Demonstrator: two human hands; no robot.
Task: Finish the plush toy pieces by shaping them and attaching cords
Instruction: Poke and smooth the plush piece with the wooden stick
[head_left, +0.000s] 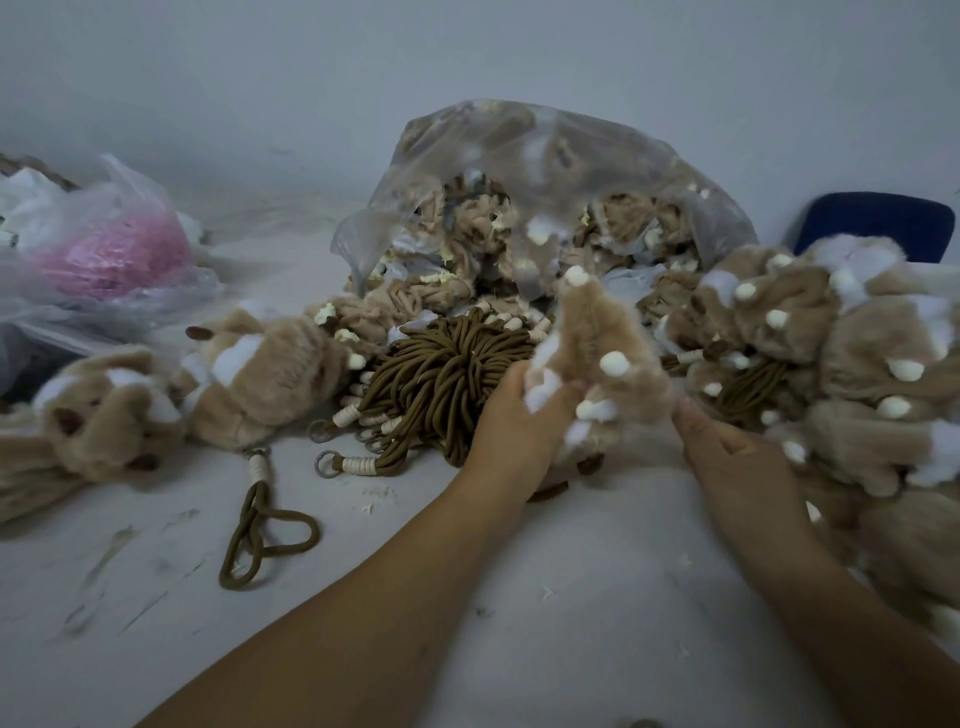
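— What's closest to us?

— Two bare forearms over the white worktop (545, 582). The left hand (511, 410) has its grip curled round the lower left of a tan furry plush piece with white pom-pom tips (602, 332). The right hand (727, 457) pinches its lower right edge.

— And where is that plush piece?

— Held up just above the worktop. Just left of it lies a bundle of olive-brown cords with cream-wrapped ends and grey rings (447, 374). Behind it, a clear plastic bag (519, 156) spills more tan pieces. To its right is a heap of tan furry pieces (841, 343). Farther left are two tan plush toys (270, 364), a loose olive cord loop (260, 525) and a thin bag holding something pink (104, 254).
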